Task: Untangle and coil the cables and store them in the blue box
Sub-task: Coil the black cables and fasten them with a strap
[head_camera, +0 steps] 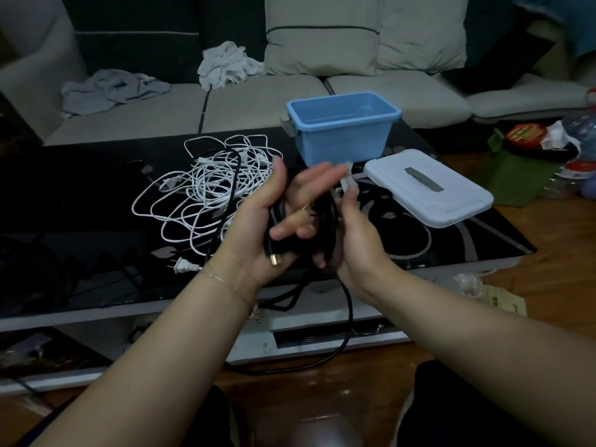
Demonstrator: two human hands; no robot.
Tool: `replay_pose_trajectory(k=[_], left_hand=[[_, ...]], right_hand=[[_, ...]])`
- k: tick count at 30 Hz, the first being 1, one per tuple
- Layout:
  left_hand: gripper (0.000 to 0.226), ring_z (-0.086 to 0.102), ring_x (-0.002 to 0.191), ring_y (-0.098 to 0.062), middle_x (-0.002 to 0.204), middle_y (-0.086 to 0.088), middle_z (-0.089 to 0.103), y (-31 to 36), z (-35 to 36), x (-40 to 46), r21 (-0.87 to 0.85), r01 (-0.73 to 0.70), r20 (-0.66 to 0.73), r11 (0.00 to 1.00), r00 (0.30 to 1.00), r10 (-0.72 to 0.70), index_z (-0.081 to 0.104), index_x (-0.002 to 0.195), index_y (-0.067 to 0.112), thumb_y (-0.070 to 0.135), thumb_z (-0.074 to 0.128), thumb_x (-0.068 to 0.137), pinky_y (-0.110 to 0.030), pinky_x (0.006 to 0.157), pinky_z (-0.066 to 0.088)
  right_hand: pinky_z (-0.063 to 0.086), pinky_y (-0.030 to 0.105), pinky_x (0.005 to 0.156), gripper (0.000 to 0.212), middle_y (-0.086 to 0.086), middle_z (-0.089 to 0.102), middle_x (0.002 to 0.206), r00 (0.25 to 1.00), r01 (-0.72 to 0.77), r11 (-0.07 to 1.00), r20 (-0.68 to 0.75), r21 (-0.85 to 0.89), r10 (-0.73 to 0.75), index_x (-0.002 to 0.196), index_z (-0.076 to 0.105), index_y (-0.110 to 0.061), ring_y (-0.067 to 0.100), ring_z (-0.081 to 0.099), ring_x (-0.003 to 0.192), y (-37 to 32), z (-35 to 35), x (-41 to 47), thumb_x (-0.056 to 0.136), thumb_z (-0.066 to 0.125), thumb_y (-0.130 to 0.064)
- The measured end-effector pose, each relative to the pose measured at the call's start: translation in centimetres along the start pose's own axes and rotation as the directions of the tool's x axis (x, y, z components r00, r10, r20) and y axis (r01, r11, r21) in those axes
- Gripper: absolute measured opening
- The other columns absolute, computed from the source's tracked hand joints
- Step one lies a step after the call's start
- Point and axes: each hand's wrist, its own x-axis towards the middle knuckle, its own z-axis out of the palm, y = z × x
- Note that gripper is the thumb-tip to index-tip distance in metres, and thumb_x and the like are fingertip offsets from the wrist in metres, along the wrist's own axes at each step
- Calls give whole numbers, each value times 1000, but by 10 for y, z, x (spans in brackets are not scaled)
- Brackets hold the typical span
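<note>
My left hand (274, 221) is palm up and holds a bundle of black cable (325, 221) with a gold connector (274, 260) at its lower end. My right hand (351, 233) grips the same black bundle from the right side. One black strand hangs down over the table's front edge to the floor. A tangle of white cables (206, 191) with a white two-pin plug (182, 265) lies on the table to the left. The open blue box (343, 127) stands behind my hands and looks to hold nothing.
The box's white lid (429, 188) with a grey handle lies on the black glass table (80, 221) at the right. A sofa with crumpled cloths (225, 64) runs behind the table. Bottles and a green bag (529, 156) clutter the floor at right.
</note>
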Motion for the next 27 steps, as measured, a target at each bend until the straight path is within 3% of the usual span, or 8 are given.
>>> replay_pose_trajectory(k=[4, 7, 11, 14, 17, 21, 24, 27], left_hand=[[62, 33, 25, -3, 119, -8, 67, 8, -5, 1, -82, -95, -123, 992, 989, 84, 51, 122, 1, 53, 27, 98, -9, 39, 37], [63, 35, 26, -4, 121, -6, 67, 9, -5, -1, -64, -110, -156, 992, 983, 99, 50, 125, 3, 55, 27, 97, -9, 40, 39], [62, 36, 27, -5, 118, -5, 69, 14, -6, -3, -71, -130, -178, 989, 977, 116, 51, 124, 5, 55, 27, 97, -8, 41, 38], [61, 36, 29, -4, 120, -4, 68, 13, -7, -1, -57, -157, -227, 986, 964, 140, 51, 124, 6, 56, 28, 97, -7, 43, 39], [62, 38, 32, -4, 122, -4, 67, 10, -7, 1, -25, -191, -279, 981, 944, 177, 51, 125, 6, 58, 30, 96, -9, 45, 42], [67, 39, 35, -3, 123, 0, 67, 10, -7, 3, 63, -231, -326, 971, 915, 239, 50, 128, 7, 61, 27, 95, -9, 48, 43], [68, 38, 38, -3, 123, 3, 67, 8, -5, 5, 170, -255, -342, 952, 891, 299, 48, 131, 8, 61, 25, 95, -11, 49, 43], [64, 37, 40, -3, 124, 2, 66, 3, -2, 6, 384, -265, -342, 884, 849, 403, 48, 132, 6, 55, 24, 98, -17, 51, 46]], right_hand=[[41, 22, 44, 32, 0, 38, 51, 987, -132, 987, 104, 91, 122, 115, 51, -6, 15, 44, 44, 0, 0, -2, 103, 32, -29], [54, 23, 61, 38, 3, 47, 56, 959, -194, 978, 222, 71, 174, 121, 50, -5, 15, 54, 58, -4, -3, -2, 103, 30, -32], [51, 25, 66, 39, 15, 60, 72, 941, -79, 985, 315, -153, 124, 122, 46, -3, 25, 62, 63, -5, -3, -7, 103, 25, -29], [45, 25, 62, 31, 8, 59, 71, 959, 60, 925, 278, -375, 51, 124, 41, -1, 18, 53, 50, -1, -4, -6, 103, 32, -23], [45, 24, 57, 34, 5, 55, 70, 964, 75, 910, 263, -407, 38, 132, 35, 2, 11, 52, 46, 4, -5, -5, 101, 39, -13], [51, 19, 74, 27, 5, 61, 82, 925, 12, 882, 340, -472, 169, 120, 48, 5, 11, 61, 72, 5, -11, -4, 95, 52, -5], [50, 19, 76, 15, 1, 63, 77, 888, 9, 867, 402, -499, 222, 108, 54, -7, 9, 62, 75, 1, -14, -1, 93, 55, -4], [46, 15, 77, 21, 0, 60, 81, 872, 71, 841, 442, -537, 208, 104, 50, -15, 7, 59, 80, 1, -12, -1, 90, 59, 0]])
